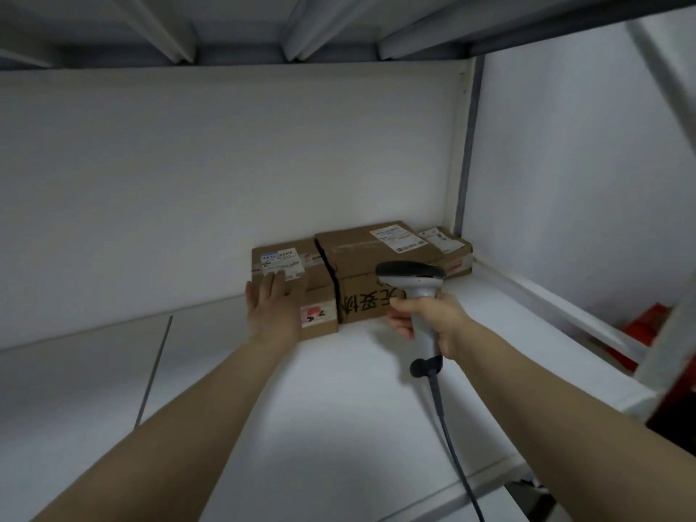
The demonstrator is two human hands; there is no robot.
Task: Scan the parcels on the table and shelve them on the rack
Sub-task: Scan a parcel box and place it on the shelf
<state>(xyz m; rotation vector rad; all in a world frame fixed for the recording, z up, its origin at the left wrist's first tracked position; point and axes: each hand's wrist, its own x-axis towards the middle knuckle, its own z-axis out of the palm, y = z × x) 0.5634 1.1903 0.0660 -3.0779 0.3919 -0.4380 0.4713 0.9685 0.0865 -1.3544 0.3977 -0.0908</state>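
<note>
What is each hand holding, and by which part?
The right hand grips the barcode scanner by its handle. The left hand holds nothing; it rests flat on the left parcel.

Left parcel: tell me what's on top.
A white label, with the left hand lying flat across its near edge. The hand covers part of the left parcel.

Matt brown cardboard parcels, each bearing white paper labels, lie under and beyond the left hand. The barcode scanner gripped in the right hand is smooth grey plastic with a black, faintly shiny head. Beneath the forearms, the rack shelf is smooth, matt white.
</note>
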